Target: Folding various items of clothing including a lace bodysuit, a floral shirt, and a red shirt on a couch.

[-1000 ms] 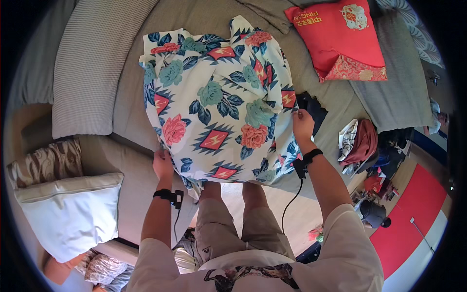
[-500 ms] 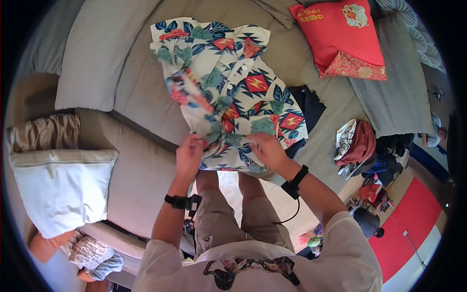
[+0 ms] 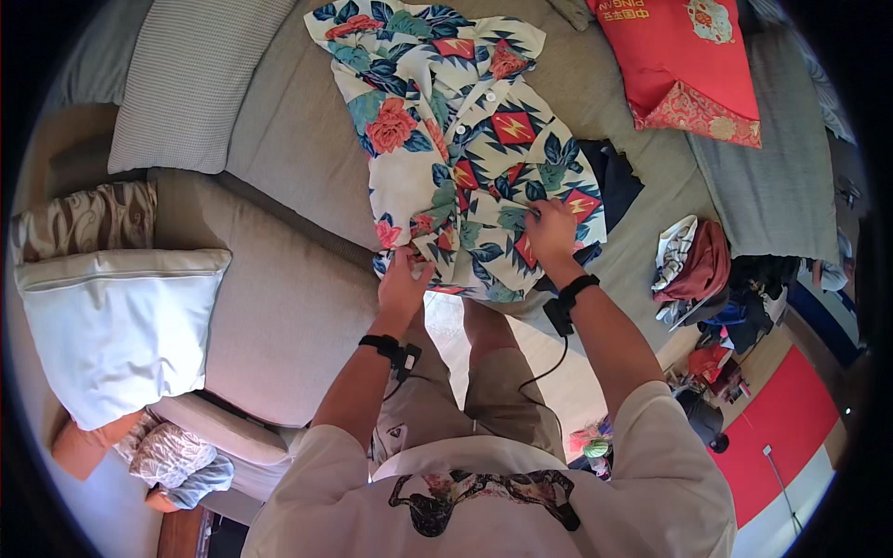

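Observation:
A white short-sleeved shirt with coral flowers, teal leaves and red diamonds lies spread on the grey-brown sofa. White buttons show down its front, and its hem lies nearest me, over the sofa's edge. My left hand is closed on the cloth at the left of the hem. Higher up on the right side, my right hand has its fingers bent onto the shirt, pinching fabric; the fingertips are partly hidden. A dark garment sticks out from under the shirt's right side.
A red cushion lies at the far right, beside a grey cushion. Folded clothes are piled on the right. A white cushion sits on the left, below a brown patterned one. In the right background is another person.
The shirt's left front, blurred before, now lies flatter with its large flower showing. My right hand has moved up and right along the shirt. The left hand still grips near the hem.

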A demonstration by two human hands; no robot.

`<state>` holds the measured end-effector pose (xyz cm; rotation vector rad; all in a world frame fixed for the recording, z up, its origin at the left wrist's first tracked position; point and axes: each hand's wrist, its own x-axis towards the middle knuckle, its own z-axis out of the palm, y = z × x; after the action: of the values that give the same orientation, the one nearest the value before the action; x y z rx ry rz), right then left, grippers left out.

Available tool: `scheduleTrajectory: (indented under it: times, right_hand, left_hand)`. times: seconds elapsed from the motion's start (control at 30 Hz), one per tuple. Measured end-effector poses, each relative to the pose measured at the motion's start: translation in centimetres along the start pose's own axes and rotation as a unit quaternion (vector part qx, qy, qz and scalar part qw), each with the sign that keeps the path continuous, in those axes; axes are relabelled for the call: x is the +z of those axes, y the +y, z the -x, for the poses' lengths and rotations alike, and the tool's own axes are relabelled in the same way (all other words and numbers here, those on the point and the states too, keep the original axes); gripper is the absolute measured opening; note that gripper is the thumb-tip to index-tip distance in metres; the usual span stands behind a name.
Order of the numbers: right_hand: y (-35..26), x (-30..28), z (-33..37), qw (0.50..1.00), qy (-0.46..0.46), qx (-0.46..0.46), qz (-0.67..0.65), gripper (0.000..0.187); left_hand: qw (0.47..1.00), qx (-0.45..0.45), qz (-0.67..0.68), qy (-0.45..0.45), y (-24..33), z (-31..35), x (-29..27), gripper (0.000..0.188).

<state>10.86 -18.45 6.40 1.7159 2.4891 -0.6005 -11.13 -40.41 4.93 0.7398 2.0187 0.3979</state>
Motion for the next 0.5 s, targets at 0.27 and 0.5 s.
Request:
scheduleTrajectory:
  times: [0.27, 0.5]
  right_hand:
    - [-1.1, -3.5, 10.6, 0.965, -0.220, -0.143, -0.002, 0.012]
    - [0.1, -2.7, 15.0, 0.828, -0.530, -0.181, -0.037, 0.020]
  left_hand:
    - [0.952, 0.050, 0.279, 0.116, 0.7, -2.5, 3.5, 0.048]
    - [0.991, 0.024, 0.101, 0.082, 2.8, 2.0, 2.4, 0.015]
